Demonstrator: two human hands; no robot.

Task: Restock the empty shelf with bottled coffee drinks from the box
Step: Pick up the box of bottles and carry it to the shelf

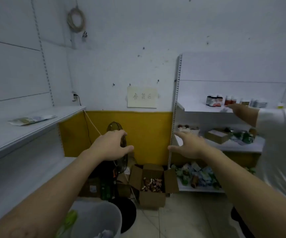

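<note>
Cardboard box [151, 200], flaps open, stands on the floor [181, 217] below the yellow wall panel [149, 131]. It contains the bottled coffee drinks [151, 184], seen as brown bodies with pale caps; blur prevents a count.

Head view: the left hand [111, 146] and right hand [190, 146] are extended forward, above the box and well apart from it. The fingers of both hands are spread and loosely curved, and neither holds anything.

The white shelf [9, 136] on the left carries only a few flat packets [32, 119]; no bottle stands on it.

Assessment: restocking appears not to have begun. Remaining steps: reach down to the box, lift bottles, stand them on the shelf, and repeat until the box is emptied.
</note>
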